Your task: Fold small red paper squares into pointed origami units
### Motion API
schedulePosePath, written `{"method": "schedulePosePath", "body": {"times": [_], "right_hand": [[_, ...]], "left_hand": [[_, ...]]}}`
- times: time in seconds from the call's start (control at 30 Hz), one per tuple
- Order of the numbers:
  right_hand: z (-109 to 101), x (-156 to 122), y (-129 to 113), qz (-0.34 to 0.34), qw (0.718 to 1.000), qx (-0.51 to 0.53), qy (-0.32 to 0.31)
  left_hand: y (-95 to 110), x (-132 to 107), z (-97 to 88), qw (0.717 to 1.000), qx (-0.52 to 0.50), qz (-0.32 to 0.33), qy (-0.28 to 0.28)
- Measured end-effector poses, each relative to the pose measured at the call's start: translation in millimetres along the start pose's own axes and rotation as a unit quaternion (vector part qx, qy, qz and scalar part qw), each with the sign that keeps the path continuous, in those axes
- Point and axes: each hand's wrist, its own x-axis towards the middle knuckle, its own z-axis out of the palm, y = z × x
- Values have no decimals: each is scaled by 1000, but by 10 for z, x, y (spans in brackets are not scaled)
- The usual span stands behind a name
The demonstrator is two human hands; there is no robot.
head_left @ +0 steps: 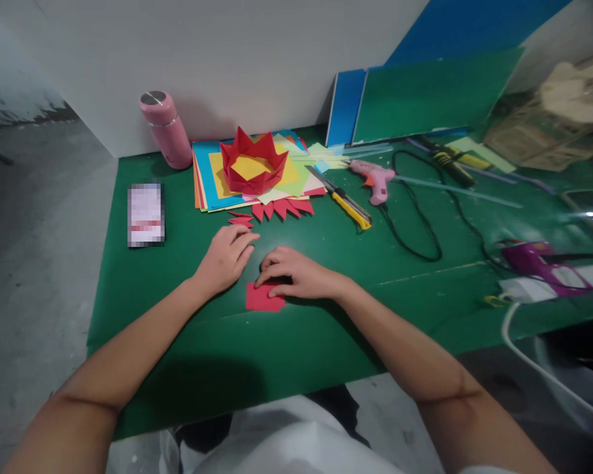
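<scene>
A small stack of red paper pieces lies on the green table in front of me. My right hand rests over the stack's upper right side, thumb and curled fingers apart, fingertips at the paper. To the upper left, my left hand lies low over the table with its fingers stretched out. Just beyond its fingers are folded red paper points. A row of similar red folded pieces sits to their right. Behind them a red folded paper crown-like ring stands on sheets of coloured paper.
Right of the paper lie a yellow utility knife and a pink glue gun with a black cord. A pink bottle and a pixelated phone-sized item are at left. A purple tool and power strip sit at right.
</scene>
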Motion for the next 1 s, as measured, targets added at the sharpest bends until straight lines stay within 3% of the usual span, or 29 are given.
{"method": "schedulePosePath", "body": {"times": [0.1, 0.2, 0.37, 0.57, 0.73, 0.8, 0.87, 1.0], "right_hand": [[14, 4, 14, 25, 998, 30, 43], [14, 4, 42, 62, 993, 16, 103], [-19, -2, 98, 112, 975, -16, 193], [-37, -3, 107, 64, 987, 6, 150], [-30, -17, 89, 150, 958, 117, 216], [-25, -23, 94, 172, 939, 163, 250], [-18, -27, 106, 179, 924, 194, 277], [-13, -31, 116, 171, 922, 206, 279]], "left_hand": [[80, -22, 4, 990, -54, 48, -123], [117, -29, 5, 980, -35, 62, -186], [113, -10, 5, 981, -49, 34, -186], [77, 5, 34, 983, -100, 20, -154], [164, -7, 12, 972, -191, -20, -132], [226, -20, 15, 952, -264, -48, -144], [266, -25, 31, 918, -354, -125, -132], [228, 23, 62, 787, -538, -298, -35]]}}
